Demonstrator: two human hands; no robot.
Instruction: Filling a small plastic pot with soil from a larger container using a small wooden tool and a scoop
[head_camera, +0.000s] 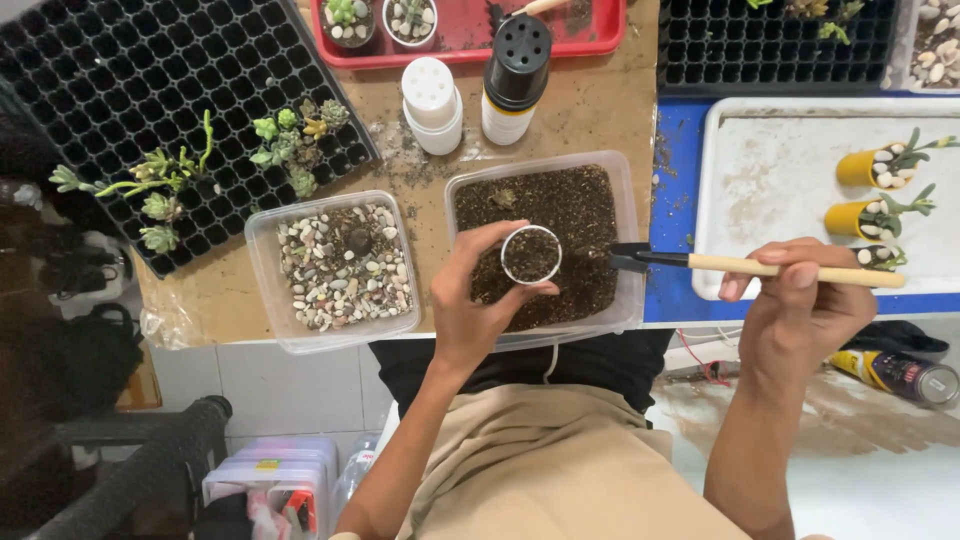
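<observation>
I am holding the small white pot (531, 254) in my left hand (470, 300), grip clamped around it, right over the soil tub (545, 205) so spills are dropping back in, while my right hand (800, 300) is pinching the wooden-handled scoop (740, 264) toward the soil.

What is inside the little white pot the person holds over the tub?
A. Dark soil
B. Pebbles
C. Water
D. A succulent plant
A: the small white pot in the left hand is filled with dark soil, like that in the clear soil tub beneath it, while the right hand holds a small wooden-handled shovel.
</observation>
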